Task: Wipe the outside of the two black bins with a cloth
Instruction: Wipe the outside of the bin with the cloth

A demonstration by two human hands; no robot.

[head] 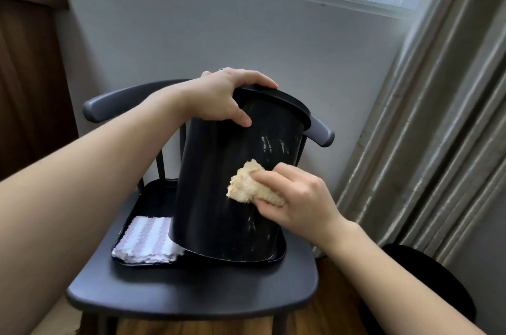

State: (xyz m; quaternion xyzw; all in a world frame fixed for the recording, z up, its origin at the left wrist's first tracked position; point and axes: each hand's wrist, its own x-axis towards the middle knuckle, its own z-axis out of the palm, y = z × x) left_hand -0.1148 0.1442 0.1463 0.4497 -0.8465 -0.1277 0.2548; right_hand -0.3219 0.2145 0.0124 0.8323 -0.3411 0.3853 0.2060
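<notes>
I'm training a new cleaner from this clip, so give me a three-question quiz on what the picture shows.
1. True or false: the black bin stands flat on the tray.
2. Which hand holds the beige cloth? A) left hand B) right hand
3. Fill in: the striped cloth lies in the tray, on the ____.

Key: 1. False, it is tilted. 2. B; the left grips the bin's rim. 3. Chair.

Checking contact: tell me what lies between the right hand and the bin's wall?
A tan cloth, pinched by the right hand against the black bin, head view.
</notes>
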